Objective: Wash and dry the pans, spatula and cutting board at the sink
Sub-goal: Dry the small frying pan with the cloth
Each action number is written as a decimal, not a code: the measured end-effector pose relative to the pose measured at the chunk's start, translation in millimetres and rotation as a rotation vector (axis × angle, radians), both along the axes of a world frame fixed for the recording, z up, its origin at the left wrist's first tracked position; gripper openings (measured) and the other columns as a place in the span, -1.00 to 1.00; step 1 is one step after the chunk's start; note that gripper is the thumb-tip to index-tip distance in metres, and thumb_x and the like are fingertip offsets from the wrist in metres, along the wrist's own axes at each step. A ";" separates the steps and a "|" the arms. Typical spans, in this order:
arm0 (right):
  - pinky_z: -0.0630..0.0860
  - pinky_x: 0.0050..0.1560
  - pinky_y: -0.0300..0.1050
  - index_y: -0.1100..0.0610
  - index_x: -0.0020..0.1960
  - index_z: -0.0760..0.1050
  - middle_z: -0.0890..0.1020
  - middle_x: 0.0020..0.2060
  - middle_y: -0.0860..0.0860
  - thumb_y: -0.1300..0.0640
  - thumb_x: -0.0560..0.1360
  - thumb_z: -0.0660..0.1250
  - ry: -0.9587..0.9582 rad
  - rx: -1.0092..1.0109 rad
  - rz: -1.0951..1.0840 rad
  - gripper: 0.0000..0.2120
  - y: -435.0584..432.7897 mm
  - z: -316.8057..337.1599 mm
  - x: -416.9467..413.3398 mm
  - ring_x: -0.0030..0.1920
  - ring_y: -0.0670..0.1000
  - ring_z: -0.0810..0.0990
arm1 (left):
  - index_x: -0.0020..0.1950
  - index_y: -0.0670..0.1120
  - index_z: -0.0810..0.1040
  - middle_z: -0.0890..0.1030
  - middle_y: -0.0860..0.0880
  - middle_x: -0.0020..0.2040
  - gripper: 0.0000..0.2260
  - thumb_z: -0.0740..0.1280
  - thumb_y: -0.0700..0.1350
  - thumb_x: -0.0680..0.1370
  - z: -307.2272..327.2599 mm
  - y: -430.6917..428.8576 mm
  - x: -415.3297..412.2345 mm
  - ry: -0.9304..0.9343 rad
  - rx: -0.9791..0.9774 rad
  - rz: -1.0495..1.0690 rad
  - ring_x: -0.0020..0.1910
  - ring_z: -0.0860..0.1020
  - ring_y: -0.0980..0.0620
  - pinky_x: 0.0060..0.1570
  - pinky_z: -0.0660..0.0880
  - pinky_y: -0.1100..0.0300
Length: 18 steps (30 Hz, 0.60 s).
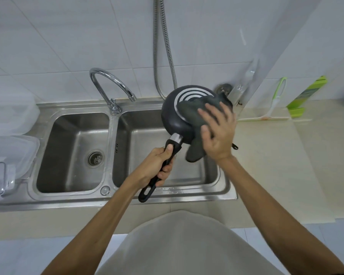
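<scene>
Holding station over a steel double sink (114,126): drain (96,158) in the left basin, faucet (107,80) arching from the back rim with its spout over the right basin, metal hose (163,46) hanging down the tiled wall behind. Clear plastic tubs (10,147) are stacked on the left, touching the sink's edge. On the bench (276,165) to the right, against the wall, lie a white-and-green squeegee (274,108) and a green box (306,92), well apart from the hands. A small black tip shows just past the right wrist; cannot tell what it is. The pan (172,118) is in the air over the back right corner of the right basin, base turned up towards the camera, handle (147,192) slanting down and forward across the front rim. Left hand (157,165): fingers (165,173) clenched round the handle's middle, thumb laid along it toward the pan. Right hand (218,126): fingers (209,116) straight and spread, pressing a grey cloth (191,110) flat on the ringed base; one end of the cloth hangs below the pan's edge. The pan's far edge sits close to the hose and a wall fitting; the faucet spout is near on its left. Both basins below hold nothing, and the near bench strip is bare.
</scene>
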State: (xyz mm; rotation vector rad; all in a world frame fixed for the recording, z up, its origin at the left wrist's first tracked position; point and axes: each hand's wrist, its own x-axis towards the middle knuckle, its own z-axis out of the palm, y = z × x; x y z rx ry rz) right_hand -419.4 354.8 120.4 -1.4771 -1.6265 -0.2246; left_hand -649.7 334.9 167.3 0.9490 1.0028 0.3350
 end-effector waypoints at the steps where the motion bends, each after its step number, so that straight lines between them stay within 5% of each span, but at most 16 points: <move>1: 0.33 0.34 0.35 0.12 0.29 0.62 0.59 0.32 0.09 0.03 0.64 0.17 0.128 -0.030 0.060 -0.64 4.1 0.5 12.9 0.40 0.24 0.44 | -0.15 -0.11 0.40 0.31 -0.02 -0.41 -0.58 0.18 0.23 0.62 -0.6 0.3 -4.1 -0.002 -0.005 -0.010 -0.56 0.20 0.08 -0.65 0.24 0.29; 6: 0.32 0.43 0.26 0.11 0.30 0.61 0.55 0.37 0.07 0.11 0.65 0.24 0.578 -0.219 0.110 -0.72 19.8 17.0 32.2 0.40 0.07 0.46 | -0.12 -0.12 0.40 0.30 -0.04 -0.41 -0.59 0.20 0.22 0.63 -2.6 -0.3 -5.5 -0.051 -0.032 -0.017 -0.57 0.19 0.08 -0.65 0.23 0.30; 10: 0.26 0.42 0.34 0.15 0.36 0.56 0.47 0.42 0.16 -0.15 0.61 0.26 0.229 -0.077 -0.080 -0.52 -1.8 23.2 0.6 0.46 0.27 0.35 | -0.14 -0.12 0.40 0.31 -0.03 -0.43 -0.59 0.19 0.22 0.63 3.4 1.1 5.7 -0.049 -0.009 0.000 -0.58 0.21 0.09 -0.65 0.23 0.30; 13: 0.21 0.40 0.38 0.00 0.38 0.57 0.48 0.42 0.04 -0.28 0.50 0.31 -0.028 -0.072 -0.246 -0.45 -20.3 17.5 -39.0 0.51 0.35 0.23 | -0.17 -0.10 0.41 0.31 -0.02 -0.44 -0.58 0.19 0.24 0.62 5.6 2.9 20.6 -0.066 0.003 0.015 -0.59 0.23 0.10 -0.64 0.23 0.30; 18: 0.33 0.36 0.30 0.09 0.27 0.63 0.60 0.29 0.05 -0.01 0.65 0.19 0.079 0.038 -0.092 -0.65 -5.3 17.8 -0.7 0.40 0.26 0.40 | -0.14 -0.12 0.41 0.31 -0.02 -0.43 -0.58 0.21 0.24 0.61 2.4 2.0 11.2 -0.089 0.002 -0.019 -0.58 0.23 0.09 -0.65 0.23 0.28</move>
